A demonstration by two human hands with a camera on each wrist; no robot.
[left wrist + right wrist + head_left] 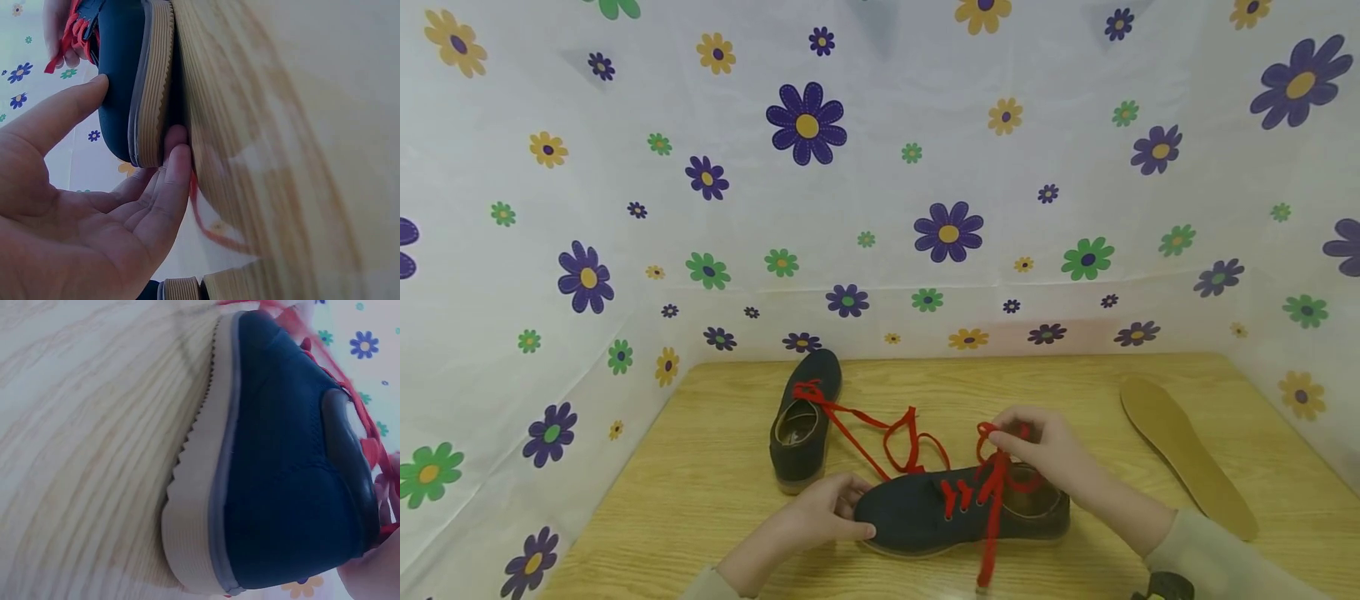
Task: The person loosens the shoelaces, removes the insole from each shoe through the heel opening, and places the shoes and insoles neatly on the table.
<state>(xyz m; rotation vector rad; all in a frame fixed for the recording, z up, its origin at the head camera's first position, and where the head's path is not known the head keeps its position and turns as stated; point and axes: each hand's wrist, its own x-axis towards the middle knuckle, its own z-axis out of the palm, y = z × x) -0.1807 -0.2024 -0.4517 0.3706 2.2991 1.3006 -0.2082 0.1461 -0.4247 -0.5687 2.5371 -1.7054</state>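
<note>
A dark navy shoe (902, 521) with a pale sole lies on the table, toe to the left. My left hand (816, 517) holds it by the toe. In the left wrist view, the thumb presses the upper of the shoe (122, 94) while fingers reach under the sole. Above the shoe's opening, my right hand (1048, 446) pinches a loop of the red shoelace (991, 533), whose other end hangs over the near side. In the right wrist view, the heel of the shoe (281, 475) fills the middle, and the right hand (375, 572) is mostly cut off at the edge.
Farther back on the left stands a second dark shoe (820, 379), its long red lace (861, 417) trailing across toward the first one. A tan insole (1187, 458) lies on the wooden table (715, 450) at the right. Flower-printed white sheeting (880, 183) encloses the back and sides.
</note>
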